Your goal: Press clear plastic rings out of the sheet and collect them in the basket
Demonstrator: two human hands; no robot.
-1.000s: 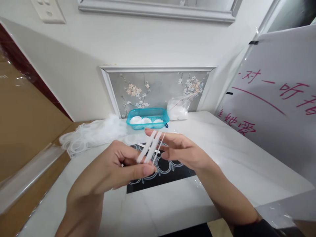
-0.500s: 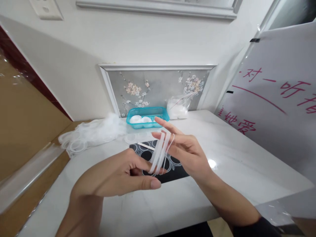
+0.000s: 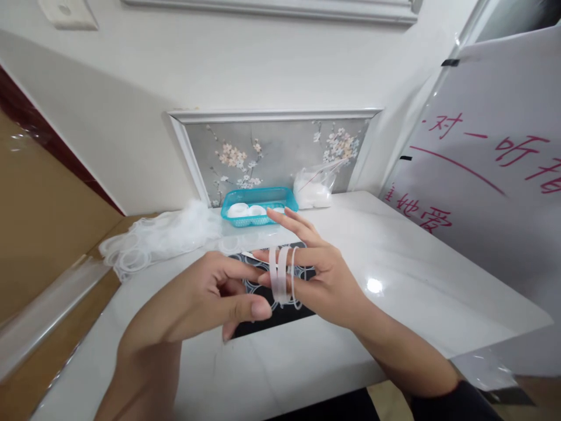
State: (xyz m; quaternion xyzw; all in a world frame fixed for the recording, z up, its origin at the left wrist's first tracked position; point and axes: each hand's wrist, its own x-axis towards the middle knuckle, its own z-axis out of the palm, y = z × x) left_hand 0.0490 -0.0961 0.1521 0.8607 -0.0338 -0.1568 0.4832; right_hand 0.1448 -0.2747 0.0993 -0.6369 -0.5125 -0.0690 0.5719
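Several whitish translucent elastic rings (image 3: 283,283), broad and thin, are looped around the fingers of my right hand (image 3: 335,283), whose upper fingers point up and left. My left hand (image 3: 188,310) is just left of them, index finger reaching toward the right hand's lower fingertip. Its thumb is stretched out apart from the index finger, and nothing shows between them. Whether the two hands' fingertips touch cannot be told. Beneath both hands lies a black sheet with ring patterns (image 3: 276,318), partly hidden. A thin white strip (image 3: 248,255) rests on its far edge.
A blue plastic basket (image 3: 258,191) with white rolls stands against the wall beside a clear bag of white material (image 3: 313,193). A heap of translucent rings (image 3: 144,240) lies at the left on the white marbled tabletop (image 3: 421,280). A cardboard panel (image 3: 39,175) borders the left.
The rings were stretched between both hands. My left finger has come out of them, and they now hang slacker and upright around my right fingers. The view has shifted slightly.
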